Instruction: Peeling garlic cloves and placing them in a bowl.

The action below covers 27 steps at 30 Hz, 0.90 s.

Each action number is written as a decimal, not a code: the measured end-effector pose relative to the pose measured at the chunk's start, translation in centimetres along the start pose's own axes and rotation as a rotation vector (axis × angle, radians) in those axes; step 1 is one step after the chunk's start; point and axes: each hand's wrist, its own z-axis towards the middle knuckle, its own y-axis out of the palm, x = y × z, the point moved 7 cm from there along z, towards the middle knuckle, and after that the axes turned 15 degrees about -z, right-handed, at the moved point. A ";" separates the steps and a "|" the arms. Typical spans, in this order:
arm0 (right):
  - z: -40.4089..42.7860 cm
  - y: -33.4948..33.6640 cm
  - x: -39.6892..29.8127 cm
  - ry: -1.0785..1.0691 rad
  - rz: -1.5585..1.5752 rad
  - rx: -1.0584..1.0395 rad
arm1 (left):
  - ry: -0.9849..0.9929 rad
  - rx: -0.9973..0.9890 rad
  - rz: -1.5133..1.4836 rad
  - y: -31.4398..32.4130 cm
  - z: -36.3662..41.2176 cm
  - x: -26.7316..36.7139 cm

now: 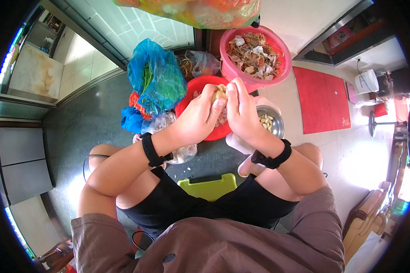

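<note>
My left hand [194, 112] and my right hand [241, 109] meet above a red plastic basin [205, 81], both gripping one small yellowish-brown piece [219, 95], which looks like garlic. Its far parts are hidden by my fingers. Pale papery bits lie in the basin beneath. Just right of my right hand, a round metal bowl [279, 125] holds several peeled cloves [265, 121], partly covered by my wrist. Both wrists wear black straps.
A pink bucket [225, 65] full of peelings stands at the back. Blue plastic bags [157, 75] with green vegetables and a clear bag [182, 155] with white contents lie left. A red mat [323, 99] is on the floor at right; a green stool [208, 188] is below me.
</note>
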 end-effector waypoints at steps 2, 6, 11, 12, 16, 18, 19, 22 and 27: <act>-0.1 0.1 0.3 0.009 0.009 0.027 | -0.026 -0.006 -0.021 0.2 0.0 0.2; -0.2 0.2 0.4 0.011 0.011 0.026 | -0.029 0.000 -0.030 0.2 -0.1 0.2; -0.2 0.5 0.6 0.061 0.065 -0.009 | -0.005 0.006 -0.032 0.2 -0.2 0.3; -0.2 0.5 0.6 0.061 0.065 -0.009 | -0.006 0.008 -0.029 0.2 -0.2 0.3; -0.3 0.5 0.5 0.062 0.072 -0.007 | 0.010 0.011 -0.031 0.3 -0.3 0.3; -0.3 0.3 0.1 0.037 0.052 0.009 | -0.029 0.014 -0.070 0.3 -0.4 0.1; -0.4 0.4 0.1 0.038 0.058 0.004 | -0.030 0.014 -0.070 0.3 -0.5 0.1; -0.4 0.6 0.2 0.047 0.094 -0.005 | -0.007 0.011 -0.091 0.3 -0.5 0.2; -0.5 0.9 0.7 0.099 0.129 -0.059 | -0.094 -0.003 -0.090 0.0 -0.7 -0.2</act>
